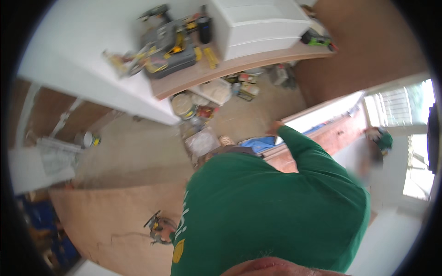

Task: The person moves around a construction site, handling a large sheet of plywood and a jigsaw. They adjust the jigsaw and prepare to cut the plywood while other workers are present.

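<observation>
My left hand (166,234) is at a circular saw (159,225) standing on a wide brown board (106,216), to the left of my green-sleeved body. The hand seems closed round the saw's handle, partly hidden by my body. My right arm reaches forward, and my right hand (276,127) is at the near end of a long white panel with a wooden edge (317,110). Its fingers are too small and blurred to make out. A blue sheet (260,144) lies just below that hand.
A wooden shelf (239,62) bears a tool case (172,60), a drill (156,14) and white drawers (262,32). Buckets (183,105) and boxes (248,89) crowd the floor beneath. At the right is a person in a green cap (383,140), near a bright window (410,106).
</observation>
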Available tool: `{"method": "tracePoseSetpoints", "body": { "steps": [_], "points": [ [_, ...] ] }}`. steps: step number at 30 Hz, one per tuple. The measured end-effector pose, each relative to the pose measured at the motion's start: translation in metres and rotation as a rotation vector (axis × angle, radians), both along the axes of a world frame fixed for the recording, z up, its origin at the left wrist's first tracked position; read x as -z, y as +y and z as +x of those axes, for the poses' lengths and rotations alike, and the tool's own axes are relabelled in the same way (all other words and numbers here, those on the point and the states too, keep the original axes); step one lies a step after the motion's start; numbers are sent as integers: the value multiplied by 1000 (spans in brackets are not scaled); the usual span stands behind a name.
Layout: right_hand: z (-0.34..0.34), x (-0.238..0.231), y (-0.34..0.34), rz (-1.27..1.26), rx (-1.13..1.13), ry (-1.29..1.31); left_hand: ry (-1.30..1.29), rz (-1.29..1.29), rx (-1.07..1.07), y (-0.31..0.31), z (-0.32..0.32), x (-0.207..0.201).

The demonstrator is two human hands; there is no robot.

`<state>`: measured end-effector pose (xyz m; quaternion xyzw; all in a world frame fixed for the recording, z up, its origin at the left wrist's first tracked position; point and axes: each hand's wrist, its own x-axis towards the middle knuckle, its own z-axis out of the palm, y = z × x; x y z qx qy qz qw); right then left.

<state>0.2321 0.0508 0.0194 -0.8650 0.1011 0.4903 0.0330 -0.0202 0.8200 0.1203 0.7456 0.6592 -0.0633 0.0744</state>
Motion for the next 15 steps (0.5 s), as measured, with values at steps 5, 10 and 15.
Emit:
{"method": "tracePoseSetpoints", "body": {
  "steps": [5,10,15],
  "points": [
    [-35,-31,35,121,10,-107,72,-21,-76,1,-15,22],
    [12,-60,90,182,-45,-181,-9,-65,-168,-19,-6,37],
    [97,-87,119,375,-36,-350,-161,-120,-216,-24,-7,52]
  ]
}}
